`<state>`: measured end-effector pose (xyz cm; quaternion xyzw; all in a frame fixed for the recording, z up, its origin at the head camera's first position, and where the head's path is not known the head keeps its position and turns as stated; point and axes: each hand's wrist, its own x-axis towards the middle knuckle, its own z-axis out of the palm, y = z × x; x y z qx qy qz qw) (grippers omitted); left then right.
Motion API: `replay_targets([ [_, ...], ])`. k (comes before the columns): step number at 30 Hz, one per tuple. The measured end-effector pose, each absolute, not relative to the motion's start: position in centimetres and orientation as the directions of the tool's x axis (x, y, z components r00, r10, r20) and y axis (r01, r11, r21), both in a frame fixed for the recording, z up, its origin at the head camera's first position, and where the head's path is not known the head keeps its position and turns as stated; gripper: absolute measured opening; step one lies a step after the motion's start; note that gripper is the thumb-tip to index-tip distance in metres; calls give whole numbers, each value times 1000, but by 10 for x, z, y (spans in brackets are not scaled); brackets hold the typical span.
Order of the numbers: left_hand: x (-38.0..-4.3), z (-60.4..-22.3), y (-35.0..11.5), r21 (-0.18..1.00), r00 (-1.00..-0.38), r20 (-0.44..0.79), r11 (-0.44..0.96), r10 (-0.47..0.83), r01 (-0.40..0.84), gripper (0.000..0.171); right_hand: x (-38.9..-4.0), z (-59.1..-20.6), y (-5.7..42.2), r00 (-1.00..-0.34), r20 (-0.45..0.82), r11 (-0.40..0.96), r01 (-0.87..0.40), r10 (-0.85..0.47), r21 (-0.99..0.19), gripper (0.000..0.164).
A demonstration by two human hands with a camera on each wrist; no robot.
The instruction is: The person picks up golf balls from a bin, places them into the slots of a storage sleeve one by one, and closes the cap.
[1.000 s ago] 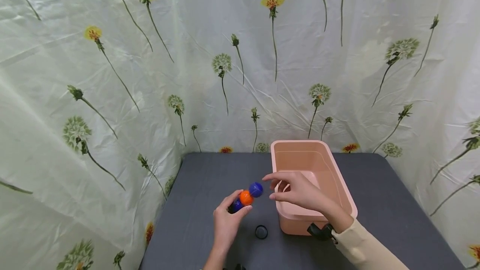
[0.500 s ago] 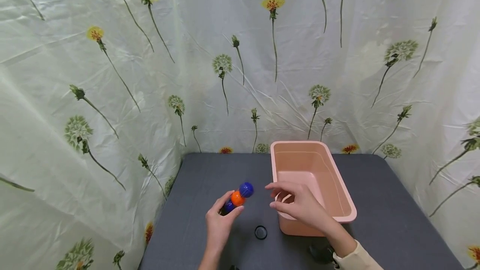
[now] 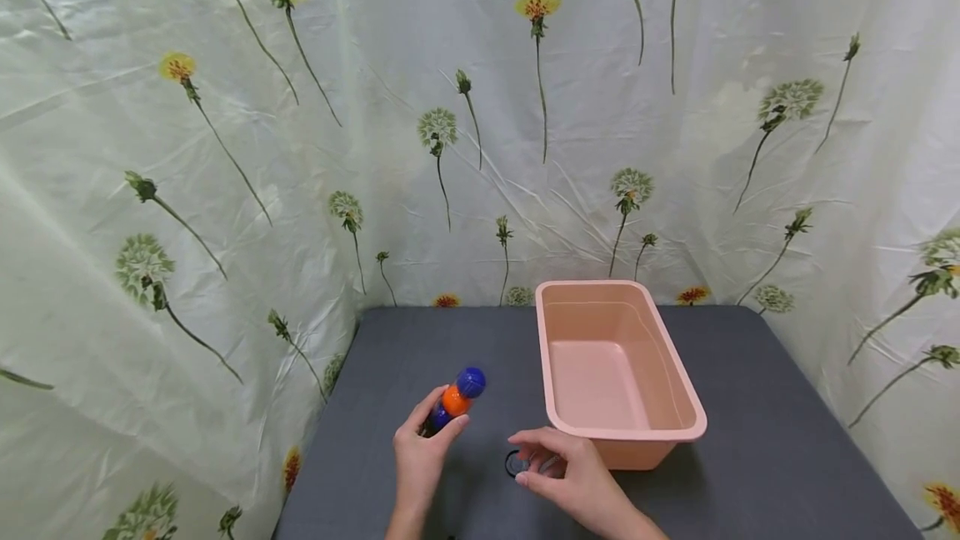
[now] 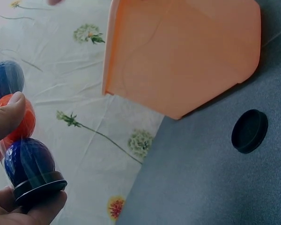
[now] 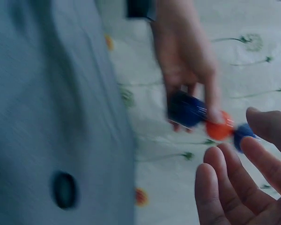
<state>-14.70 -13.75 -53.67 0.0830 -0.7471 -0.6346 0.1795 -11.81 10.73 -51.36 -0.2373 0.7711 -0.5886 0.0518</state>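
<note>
The left hand [image 3: 422, 455] is gripping a clear tube [image 4: 29, 161], fingers curling around it; an orange ball [image 3: 456, 400] is sitting at the thumb, blue balls [image 3: 471, 382] on either side. The right hand [image 3: 572, 473] is hovering, its loosely curved fingers parting from the thumb. Beneath them, a black cap [image 4: 249, 131] is lying on the surface [image 3: 360, 440]; beyond them, a pink tub [image 3: 637, 453] is standing.

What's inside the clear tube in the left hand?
Three balls in a row: top blue ball, orange ball, then bottom blue ball by the black end cap. The left hand partly covers the orange ball; the cap's inside can't be seen.
</note>
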Motion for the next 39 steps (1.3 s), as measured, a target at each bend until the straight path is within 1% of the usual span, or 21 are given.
replay_targets([
  [3, -146, -537, -140, 981, -922, 150, 168, -357, 94, 54, -115, -534, 98, -877, 191, 178, -294, -442, -939, 36],
  [6, -145, -538, -143, 984, -923, 136, 158, -361, 83, 53, -115, -554, 91, -867, 206, 171, -312, -454, -935, 37],
  [10, -144, -540, -146, 986, -922, 120, 152, -367, 68, 54, -118, -578, 84, -881, 197, 197, -304, -429, -932, 38],
  [14, -144, -543, -148, 988, -919, 104, 148, -381, 50, 53, -124, -598, 78, -920, 171, 265, -274, -352, -925, 42],
  [19, -144, -542, -148, 988, -922, 89, 147, -376, 36, 54, -130, -618, 72, -957, 180, 416, -262, -226, -871, 51],
  [22, -142, -542, -148, 989, -925, 82, 148, -371, 28, 54, -131, -627, 70, -968, 186, 484, -246, -169, -840, 54],
  [26, -141, -543, -148, 988, -925, 73, 151, -374, 17, 53, -131, -634, 67, -976, 177, 533, -218, -128, -818, 58],
  [35, -143, -548, -146, 990, -931, 40, 138, -362, -11, 55, -134, -642, 64, -981, 147, 593, -194, -127, -781, 62],
  [39, -143, -550, -145, 991, -934, 16, 131, -357, -33, 58, -136, -645, 64, -977, 171, 614, -215, -131, -760, 63],
])
